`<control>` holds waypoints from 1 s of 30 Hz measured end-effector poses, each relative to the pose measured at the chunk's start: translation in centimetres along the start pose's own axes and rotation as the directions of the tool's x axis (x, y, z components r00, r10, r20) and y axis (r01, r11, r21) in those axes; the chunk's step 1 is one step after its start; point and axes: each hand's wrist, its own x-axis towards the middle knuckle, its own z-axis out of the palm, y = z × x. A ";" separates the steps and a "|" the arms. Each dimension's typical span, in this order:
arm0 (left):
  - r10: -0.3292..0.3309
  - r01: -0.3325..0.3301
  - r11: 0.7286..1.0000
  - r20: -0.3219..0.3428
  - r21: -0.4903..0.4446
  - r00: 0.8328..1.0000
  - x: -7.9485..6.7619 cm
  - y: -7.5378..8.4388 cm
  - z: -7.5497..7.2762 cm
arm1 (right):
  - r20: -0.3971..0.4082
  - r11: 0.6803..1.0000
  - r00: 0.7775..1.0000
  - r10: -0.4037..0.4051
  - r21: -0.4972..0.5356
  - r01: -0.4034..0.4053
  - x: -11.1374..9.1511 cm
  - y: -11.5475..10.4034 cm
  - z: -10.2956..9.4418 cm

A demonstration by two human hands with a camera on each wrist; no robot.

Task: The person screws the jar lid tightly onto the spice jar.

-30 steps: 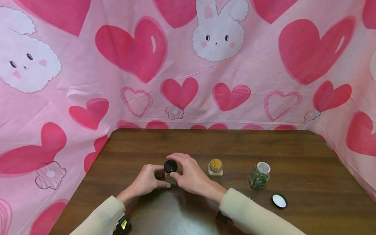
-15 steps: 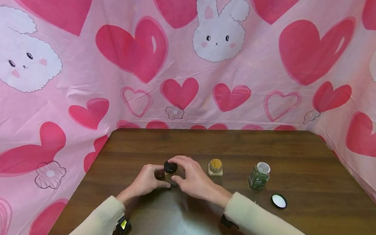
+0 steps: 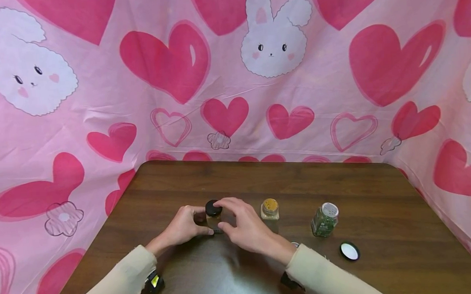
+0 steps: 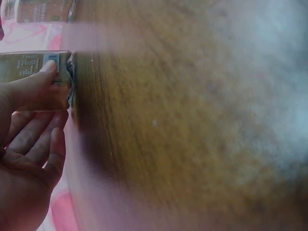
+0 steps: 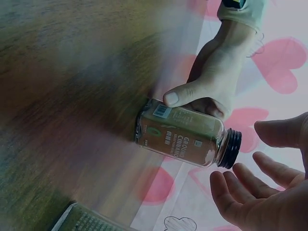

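Observation:
A ground cinnamon jar (image 5: 179, 132) with a black screw lid (image 3: 213, 208) stands upright on the table. My left hand (image 3: 183, 225) grips its lower body from the left, the thumb on the near side over the label, as the left wrist view also shows. My right hand (image 3: 245, 228) hovers at the jar's right side with fingers loosely bent and spread. In the right wrist view its fingertips lie close to the lid (image 5: 230, 149), the thumb plainly apart from it; whether one finger touches the rim I cannot tell.
Right of the hands stands an uncapped jar of yellow powder (image 3: 270, 210). Farther right are a jar of green herbs (image 3: 325, 221) with a perforated shaker top and a black lid lying white side up (image 3: 349, 251). A pink heart-print cloth (image 3: 224, 81) surrounds the wooden table (image 3: 173, 181).
My right hand has eased off the lid, its fingers spreading and drawing slightly to the right. The left hand and the jar have stayed in place.

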 end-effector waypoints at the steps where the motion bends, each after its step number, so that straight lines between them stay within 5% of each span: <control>1: -0.001 0.001 1.000 0.001 0.000 1.000 0.0 0.0 0.0 | 0.000 1.000 1.000 -0.001 0.000 0.001 -0.1 0.0 0.0; 16: -0.008 0.008 1.000 -0.008 0.019 1.000 -0.2 0.1 -0.1 | -0.008 1.000 1.000 -0.010 0.008 0.010 -0.7 0.1 -0.7; 30: -0.013 0.007 0.997 -0.082 -0.075 0.997 -0.6 0.3 -1.0 | -0.001 1.000 1.000 -0.007 0.001 0.007 -1.1 0.4 -1.1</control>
